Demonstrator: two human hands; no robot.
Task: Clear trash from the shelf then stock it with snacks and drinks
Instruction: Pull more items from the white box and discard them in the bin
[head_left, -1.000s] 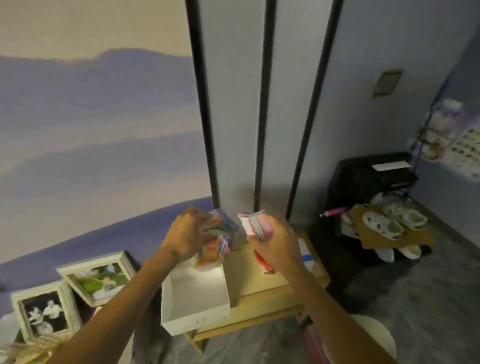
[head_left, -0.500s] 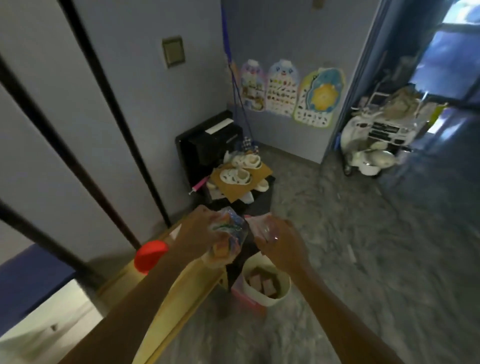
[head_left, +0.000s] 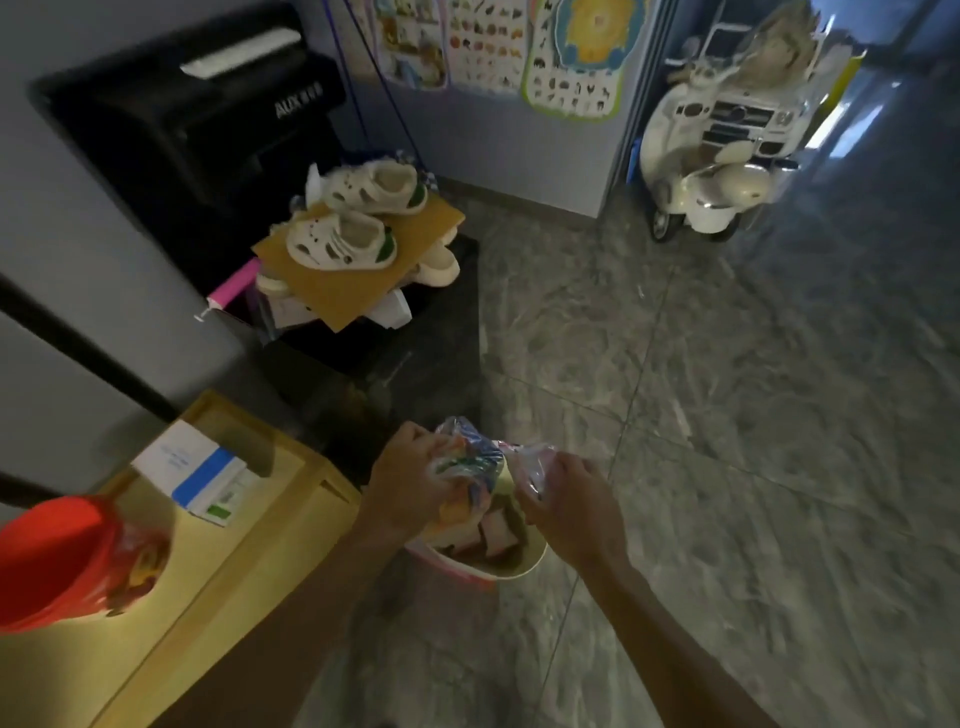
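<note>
A colourful wrapper (head_left: 467, 460) is gripped by the left hand (head_left: 410, 475) and a clear wrapper (head_left: 530, 467) is pinched by the right hand (head_left: 566, 499), above the trash bin (head_left: 514, 569).

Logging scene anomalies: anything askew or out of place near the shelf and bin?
Yes. A cardboard sheet by the black appliance sits skewed, overhanging the pile under it, with white shoes on top. Left hand and right hand hold crumpled wrappers over the bin; nothing looks spilled.

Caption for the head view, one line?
Left hand and right hand hold crumpled wrappers above the bin beside the wooden shelf.
</note>
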